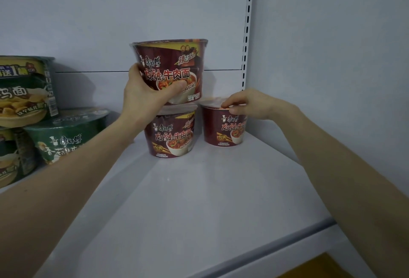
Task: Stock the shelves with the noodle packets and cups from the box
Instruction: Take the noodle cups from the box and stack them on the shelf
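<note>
A dark-red round noodle cup (172, 65) sits atop a second red cup (170, 137) at the back of the white metal shelf (199, 193), and the left hand (143, 98) curls its fingers round the upper cup's side. Beside them, the right hand (250, 105) pinches a third red cup (221, 130) by its lid rim. Green noodle cups (64, 140) are stacked well apart on the left.

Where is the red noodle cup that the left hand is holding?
Mid-frame in the head view: the held cup, gripped by the left hand, is directly over a second red cup, up-left of a third red cup whose rim the right hand pinches.

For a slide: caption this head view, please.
Left hand grips a red noodle cup atop a second cup; right hand pinches a third cup.
</note>
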Demonstrator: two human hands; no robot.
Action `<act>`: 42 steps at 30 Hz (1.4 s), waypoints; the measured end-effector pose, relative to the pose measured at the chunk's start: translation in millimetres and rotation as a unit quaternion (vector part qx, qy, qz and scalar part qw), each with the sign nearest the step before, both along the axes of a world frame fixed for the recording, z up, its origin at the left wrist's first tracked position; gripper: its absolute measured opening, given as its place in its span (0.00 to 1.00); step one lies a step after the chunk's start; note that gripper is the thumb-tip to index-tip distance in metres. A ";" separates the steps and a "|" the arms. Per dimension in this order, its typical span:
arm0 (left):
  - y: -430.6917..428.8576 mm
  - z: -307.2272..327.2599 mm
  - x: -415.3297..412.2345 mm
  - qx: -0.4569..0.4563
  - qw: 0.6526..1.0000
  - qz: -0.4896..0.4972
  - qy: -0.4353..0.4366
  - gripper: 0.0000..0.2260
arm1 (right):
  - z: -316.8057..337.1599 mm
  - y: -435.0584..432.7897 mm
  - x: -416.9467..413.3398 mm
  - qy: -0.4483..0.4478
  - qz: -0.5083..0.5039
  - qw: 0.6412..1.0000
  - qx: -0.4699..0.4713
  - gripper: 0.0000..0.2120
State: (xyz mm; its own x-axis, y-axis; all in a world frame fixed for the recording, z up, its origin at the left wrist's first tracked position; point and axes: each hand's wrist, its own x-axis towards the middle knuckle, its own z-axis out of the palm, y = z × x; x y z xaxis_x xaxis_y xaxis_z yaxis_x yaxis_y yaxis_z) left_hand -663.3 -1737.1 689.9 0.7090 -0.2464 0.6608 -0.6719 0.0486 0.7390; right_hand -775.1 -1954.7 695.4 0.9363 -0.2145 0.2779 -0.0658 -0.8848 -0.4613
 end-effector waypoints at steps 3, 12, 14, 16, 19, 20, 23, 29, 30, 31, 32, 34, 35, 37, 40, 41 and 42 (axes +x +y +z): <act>-0.4 -0.7 2.0 -0.004 1.000 0.001 -0.001 0.35 | -1.4 -0.8 0.2 -0.002 0.001 1.000 0.020 0.13; -3.3 -1.3 -0.7 -0.006 1.000 -0.003 -0.002 0.35 | -3.0 8.0 -2.2 -0.016 0.012 0.998 0.066 0.13; -4.0 -1.1 -0.9 -0.008 1.000 -0.003 0.001 0.35 | -2.4 8.8 -2.4 -0.016 0.008 0.997 0.069 0.13; -4.3 -0.8 -1.5 -0.006 1.000 -0.004 0.003 0.35 | -2.0 9.5 -1.9 -0.015 0.005 0.997 0.076 0.12; -4.1 -0.4 -3.5 -0.006 1.000 -0.005 0.000 0.35 | -2.2 10.3 -0.7 -0.009 0.004 0.997 0.072 0.12; -3.6 -0.1 -3.8 -0.007 1.000 -0.004 -0.001 0.35 | -2.2 10.7 -0.9 -0.009 0.006 0.997 0.073 0.12; -1.8 0.5 -5.3 -0.010 1.000 -0.007 -0.001 0.36 | -2.8 11.0 -1.7 -0.009 0.006 0.996 0.088 0.12; 0.8 1.9 -7.9 -0.009 1.000 -0.007 -0.002 0.37 | -4.0 12.4 0.0 -0.008 -0.006 0.994 0.108 0.12; 1.4 2.1 -8.1 -0.009 1.000 -0.008 -0.003 0.38 | -4.0 12.3 -0.2 -0.008 -0.006 0.994 0.106 0.12; 1.5 2.2 -8.5 -0.008 1.000 -0.008 -0.002 0.38 | -4.1 11.9 -0.1 -0.008 -0.007 0.995 0.101 0.12; 1.4 2.4 -9.6 -0.008 1.000 -0.007 -0.003 0.38 | -4.3 12.0 -0.2 -0.012 -0.007 0.995 0.094 0.12; 1.1 2.7 -10.6 -0.009 1.000 -0.007 -0.003 0.36 | -5.0 12.6 1.1 -0.023 -0.009 0.997 0.074 0.12; 0.8 2.9 -11.4 -0.008 1.000 -0.007 -0.003 0.36 | -5.2 13.3 2.0 -0.025 -0.009 0.998 0.062 0.12; 0.4 3.7 -13.7 -0.009 1.000 -0.009 -0.003 0.38 | -4.9 14.8 3.5 -0.025 -0.009 0.999 0.045 0.13; -0.2 3.7 -16.0 -0.009 1.000 -0.008 -0.002 0.37 | -3.1 15.8 4.3 -0.022 -0.005 0.999 0.038 0.13; -0.6 3.6 -16.7 -0.009 1.000 -0.009 -0.003 0.36 | -2.9 15.9 4.6 -0.021 -0.003 0.999 0.038 0.13; -1.1 3.4 -17.2 -0.010 1.000 -0.010 -0.004 0.36 | -2.8 16.1 4.8 -0.022 -0.001 0.999 0.037 0.14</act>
State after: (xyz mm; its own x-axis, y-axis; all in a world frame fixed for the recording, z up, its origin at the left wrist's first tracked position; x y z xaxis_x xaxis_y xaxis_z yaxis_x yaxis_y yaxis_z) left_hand -680.5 -1738.2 693.3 0.6984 -0.2474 0.6716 -0.6769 0.0762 0.7321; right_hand -770.2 -1938.6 692.6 0.9231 -0.2385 0.3016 -0.0467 -0.8481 -0.5278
